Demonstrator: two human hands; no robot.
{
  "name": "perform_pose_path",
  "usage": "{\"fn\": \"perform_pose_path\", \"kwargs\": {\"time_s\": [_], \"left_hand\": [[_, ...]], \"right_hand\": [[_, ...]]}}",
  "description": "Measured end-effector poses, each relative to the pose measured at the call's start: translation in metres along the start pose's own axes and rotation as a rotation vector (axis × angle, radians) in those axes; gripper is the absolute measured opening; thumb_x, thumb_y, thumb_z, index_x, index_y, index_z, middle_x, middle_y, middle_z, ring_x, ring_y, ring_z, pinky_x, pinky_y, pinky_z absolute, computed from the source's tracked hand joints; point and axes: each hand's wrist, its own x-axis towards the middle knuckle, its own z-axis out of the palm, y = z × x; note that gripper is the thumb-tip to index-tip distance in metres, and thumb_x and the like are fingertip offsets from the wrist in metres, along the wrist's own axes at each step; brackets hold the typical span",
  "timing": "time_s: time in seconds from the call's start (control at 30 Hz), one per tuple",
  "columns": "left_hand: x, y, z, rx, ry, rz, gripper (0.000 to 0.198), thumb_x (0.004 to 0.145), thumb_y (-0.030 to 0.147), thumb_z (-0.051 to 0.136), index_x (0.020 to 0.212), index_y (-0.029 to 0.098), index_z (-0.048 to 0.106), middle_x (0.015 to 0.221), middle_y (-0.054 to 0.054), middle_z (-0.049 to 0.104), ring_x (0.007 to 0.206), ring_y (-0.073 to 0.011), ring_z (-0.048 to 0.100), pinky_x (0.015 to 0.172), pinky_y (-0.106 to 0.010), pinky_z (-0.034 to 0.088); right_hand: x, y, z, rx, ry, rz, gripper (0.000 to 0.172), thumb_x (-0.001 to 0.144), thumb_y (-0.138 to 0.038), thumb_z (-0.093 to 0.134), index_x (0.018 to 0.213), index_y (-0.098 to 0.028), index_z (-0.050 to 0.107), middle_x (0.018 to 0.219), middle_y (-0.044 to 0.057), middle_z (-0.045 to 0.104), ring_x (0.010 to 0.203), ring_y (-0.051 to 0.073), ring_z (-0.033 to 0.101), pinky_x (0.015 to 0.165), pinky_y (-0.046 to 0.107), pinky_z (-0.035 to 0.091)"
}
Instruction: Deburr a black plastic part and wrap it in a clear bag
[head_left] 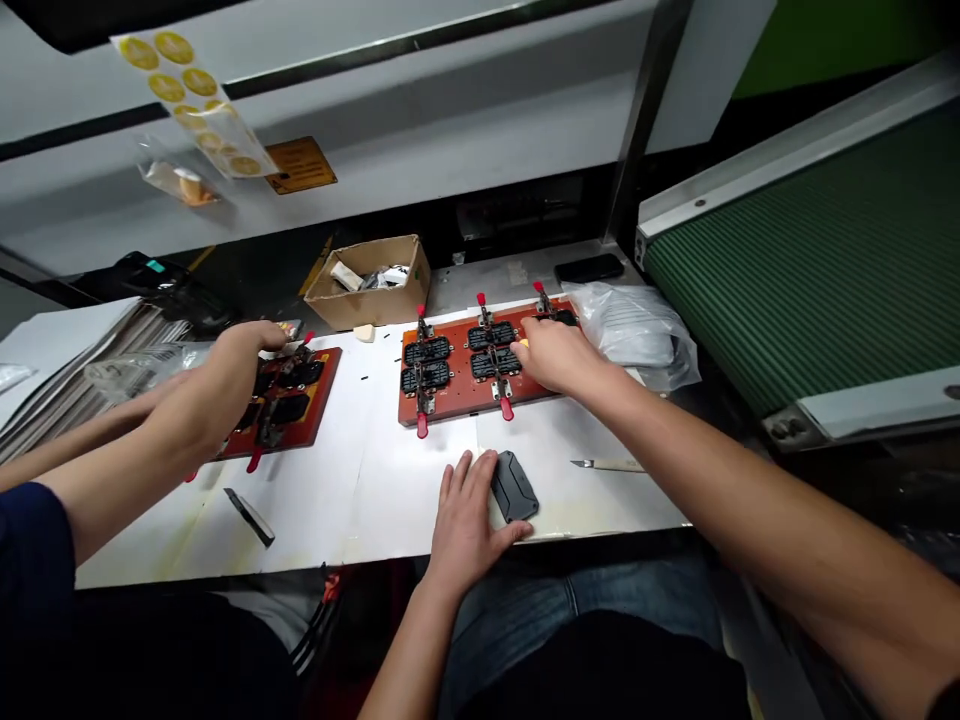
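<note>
Item: black moulded part (514, 485), lying flat on the white counter (390, 500) just in front of the red clamp fixture (480, 365); your left hand (465, 520) rested beside it, fingers spread, thumb touching its near edge, nothing gripped. It looked light, rigid and smooth, best taken by its long edges. Your right hand (555, 352) lay curled on the fixture's right end, its grip hidden, so I cannot tell; a knife (607, 465) lay right of the fixture's front, a co-worker's hands (240, 350) worked a second fixture (289, 400) left.
</note>
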Motion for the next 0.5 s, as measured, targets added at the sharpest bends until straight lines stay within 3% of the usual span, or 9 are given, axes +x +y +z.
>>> {"fn": "perform_pose_path", "kwargs": {"time_s": [0.07, 0.13, 0.2, 0.23, 0.3, 0.37, 0.43, 0.5], "left_hand": [[0.002, -0.001, 0.002, -0.010, 0.005, -0.026, 0.109, 0.084, 0.057, 0.083, 0.166, 0.026, 0.018, 0.176, -0.020, 0.024, 0.163, -0.0392, 0.022, 0.131, -0.069, 0.022], [0.004, -0.001, 0.004, -0.023, 0.004, -0.055, 0.115, 0.080, 0.061, 0.084, 0.167, 0.030, 0.016, 0.179, -0.019, 0.010, 0.164, -0.0399, 0.018, 0.131, -0.069, 0.020], [0.006, 0.000, 0.004, -0.050, -0.011, -0.078, 0.114, 0.081, 0.056, 0.086, 0.167, 0.031, 0.016, 0.178, -0.017, 0.018, 0.165, -0.0394, 0.017, 0.131, -0.070, 0.017], [0.006, 0.001, 0.003, -0.063, -0.020, -0.083, 0.111, 0.082, 0.050, 0.086, 0.167, 0.031, 0.017, 0.175, -0.016, 0.028, 0.164, -0.0385, 0.019, 0.131, -0.070, 0.015], [0.007, 0.008, -0.002, -0.080, -0.028, -0.080, 0.104, 0.084, 0.042, 0.085, 0.165, 0.031, 0.020, 0.167, -0.013, 0.043, 0.161, -0.0357, 0.028, 0.132, -0.068, 0.015], [0.007, 0.022, -0.012, -0.146, -0.043, -0.074, 0.101, 0.085, 0.042, 0.083, 0.164, 0.032, 0.021, 0.164, -0.012, 0.046, 0.156, -0.0328, 0.038, 0.132, -0.063, 0.024], [0.008, 0.041, -0.025, -0.295, -0.098, -0.083, 0.100, 0.086, 0.048, 0.081, 0.165, 0.035, 0.020, 0.164, -0.012, 0.046, 0.152, -0.0317, 0.045, 0.128, -0.058, 0.035], [0.009, 0.062, -0.037, -0.487, -0.178, -0.106, 0.100, 0.086, 0.054, 0.079, 0.165, 0.037, 0.021, 0.161, -0.011, 0.049, 0.149, -0.0327, 0.048, 0.125, -0.058, 0.039]], "right_hand": [[-0.057, 0.022, -0.005, 0.168, -0.013, -0.089, 0.037, 0.111, -0.040, 0.046, 0.138, -0.020, 0.062, 0.130, 0.011, 0.073, 0.118, 0.024, 0.069, 0.104, 0.037, 0.052], [-0.130, 0.056, 0.008, 0.723, -0.296, -0.135, 0.043, 0.107, -0.053, 0.050, 0.131, -0.022, 0.066, 0.110, 0.007, 0.077, 0.090, 0.019, 0.072, 0.082, 0.031, 0.058], [-0.210, 0.103, 0.041, 1.055, -0.570, 0.051, 0.046, 0.102, -0.061, 0.056, 0.117, -0.020, 0.071, 0.094, 0.006, 0.077, 0.079, 0.018, 0.070, 0.072, 0.031, 0.058], [-0.248, 0.128, 0.063, 1.107, -0.581, 0.179, 0.047, 0.100, -0.063, 0.057, 0.108, -0.019, 0.072, 0.087, 0.006, 0.075, 0.074, 0.017, 0.068, 0.070, 0.030, 0.057], [-0.312, 0.174, 0.111, 1.074, -0.414, 0.500, 0.056, 0.093, -0.073, 0.058, 0.094, -0.019, 0.072, 0.075, 0.005, 0.071, 0.063, 0.017, 0.063, 0.060, 0.031, 0.053], [-0.354, 0.207, 0.154, 0.998, -0.144, 0.808, 0.067, 0.082, -0.082, 0.062, 0.103, -0.019, 0.071, 0.078, 0.008, 0.073, 0.067, 0.022, 0.066, 0.059, 0.035, 0.055], [-0.370, 0.223, 0.183, 0.921, 0.089, 0.930, 0.075, 0.075, -0.080, 0.067, 0.122, -0.021, 0.065, 0.100, 0.012, 0.076, 0.087, 0.030, 0.072, 0.070, 0.040, 0.060], [-0.362, 0.229, 0.197, 0.811, 0.187, 0.893, 0.084, 0.075, -0.075, 0.069, 0.140, -0.024, 0.054, 0.130, 0.015, 0.069, 0.102, 0.033, 0.072, 0.083, 0.046, 0.062]]}}
